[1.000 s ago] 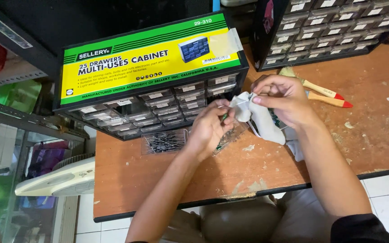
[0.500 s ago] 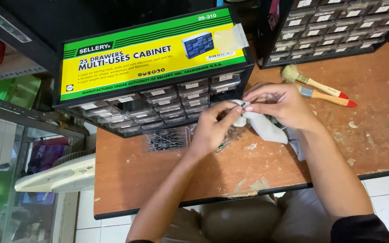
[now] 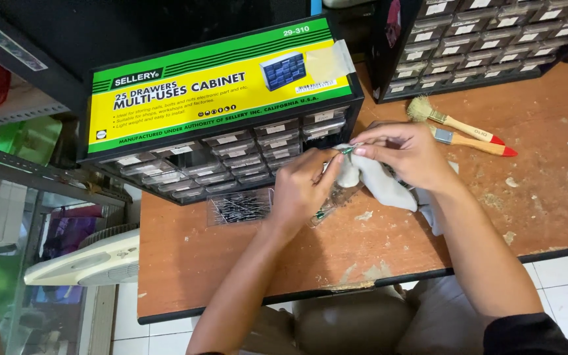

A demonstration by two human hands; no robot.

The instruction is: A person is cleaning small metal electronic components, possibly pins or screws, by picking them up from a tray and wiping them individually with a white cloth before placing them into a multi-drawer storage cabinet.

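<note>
Head view, read left to right, with the black plastic many-drawer cabinet under a green and yellow card lid (image 3: 231,141) as landmark. Just in front of its drawers lies a clear plastic drawer of thin wire-leaded parts (image 3: 239,209) on the worn brown wooden table (image 3: 547,197). Right of that drawer, the left hand (image 3: 302,190) is closed narrowly, fingertips pinching a small green-tipped part (image 3: 347,150). The part lies up and right of this hand, its long axis roughly level, bridging to the right hand (image 3: 407,156), also pinched on it. Both hands meet it; neither is clearly nearer. A white cloth (image 3: 382,186) hangs beneath. Rightmost lie two wooden-handled brushes (image 3: 468,131).
</note>
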